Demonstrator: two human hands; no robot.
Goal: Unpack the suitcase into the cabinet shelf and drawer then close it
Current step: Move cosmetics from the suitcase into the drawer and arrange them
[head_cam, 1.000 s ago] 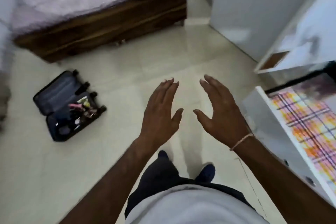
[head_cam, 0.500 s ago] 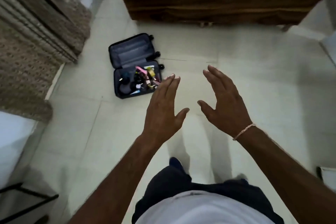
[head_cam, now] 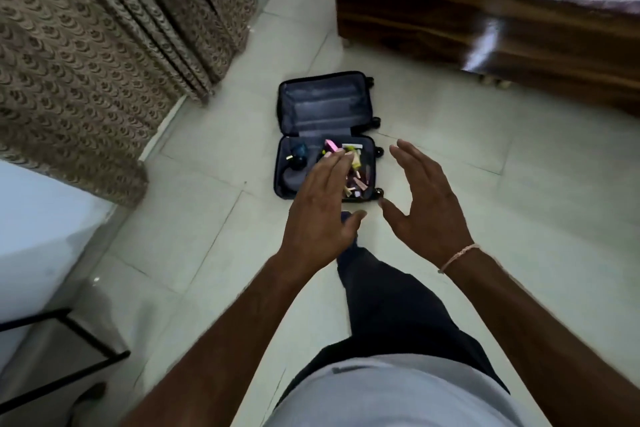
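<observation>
1. A small dark suitcase (head_cam: 325, 135) lies open on the pale tiled floor (head_cam: 485, 184), near the middle of the view, between a patterned brown curtain (head_cam: 86, 55) on the left and a wooden bed frame (head_cam: 450, 21) on the right.
2. Its far half is bare grey lining; its near half holds a jumble of small items, among them a dark blue round bottle (head_cam: 298, 152) and a pink item (head_cam: 331, 146). Most are too small to name.
3. The left hand (head_cam: 320, 215) reaches forward, its grip apart with fingers straight, holding nothing, and hides part of the suitcase's near half.
4. The right hand (head_cam: 424, 208) is held beside it, grip apart too, fingers relaxed and empty, a thin thread band (head_cam: 459, 256) at the wrist.
5. A dark-trousered leg (head_cam: 388, 302) steps toward the suitcase.
</observation>
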